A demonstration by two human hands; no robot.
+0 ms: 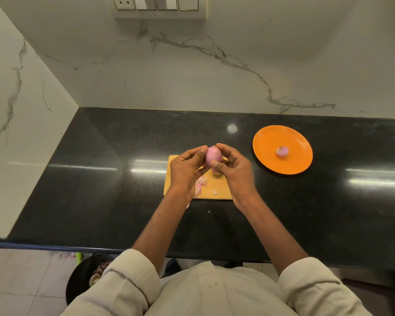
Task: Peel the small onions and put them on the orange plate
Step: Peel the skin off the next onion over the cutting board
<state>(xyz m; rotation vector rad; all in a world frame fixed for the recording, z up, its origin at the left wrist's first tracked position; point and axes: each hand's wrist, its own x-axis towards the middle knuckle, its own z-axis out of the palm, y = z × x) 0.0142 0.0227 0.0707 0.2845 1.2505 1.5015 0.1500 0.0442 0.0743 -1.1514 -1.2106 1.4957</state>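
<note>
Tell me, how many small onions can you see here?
2. One small onion is held between both hands above the wooden cutting board; a peeled onion lies on the orange plate. The hands may hide more.

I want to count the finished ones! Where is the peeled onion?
In the head view, one peeled onion lies on the orange plate, right of the cutting board and both hands.

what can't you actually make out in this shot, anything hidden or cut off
Head view only:
- Far side of the onion: hidden by the left hand and right hand, so remaining skin cannot be judged.
- Something pale under the right hand, hidden by its fingers: unidentifiable.
- Wooden board: middle covered by both hands.
- Onion on the orange plate: too small to confirm fully peeled.
- Dark round object by the floor: blocked by the left sleeve.
</note>
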